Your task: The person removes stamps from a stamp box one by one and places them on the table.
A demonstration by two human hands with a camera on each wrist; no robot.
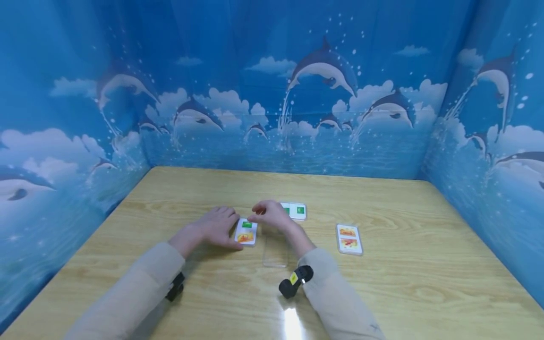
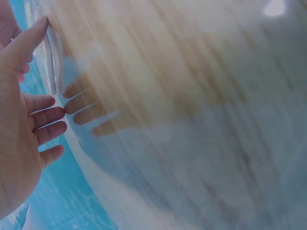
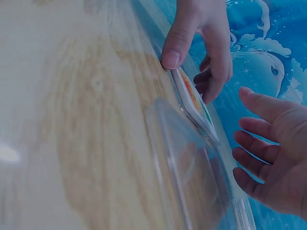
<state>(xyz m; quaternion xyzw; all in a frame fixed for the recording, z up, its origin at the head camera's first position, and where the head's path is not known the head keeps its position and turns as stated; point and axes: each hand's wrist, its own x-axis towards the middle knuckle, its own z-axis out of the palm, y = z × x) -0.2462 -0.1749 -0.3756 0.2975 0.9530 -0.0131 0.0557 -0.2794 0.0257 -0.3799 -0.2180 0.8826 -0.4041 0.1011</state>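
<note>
In the head view, my left hand point(image 1: 216, 227) holds a clear-cased picture card point(image 1: 245, 232) by its two ends, thumb at the near edge and index finger at the far corner. A green square and an orange food picture show on it. The right wrist view has the left thumb point(image 3: 171, 58) against the corner of this card point(image 3: 194, 103). My right hand point(image 1: 272, 216) is just right of it, fingers loosely bent and nothing between them. Below that hand lies an empty transparent plastic case point(image 1: 275, 257), partly hidden by the wrist.
Behind the right hand lies another cased card point(image 1: 299, 211) with green squares, partly covered. Farther right is a cased card point(image 1: 349, 239) with two orange food pictures. The wooden table point(image 1: 425, 264) meets a blue dolphin curtain point(image 1: 238, 127) at back and sides.
</note>
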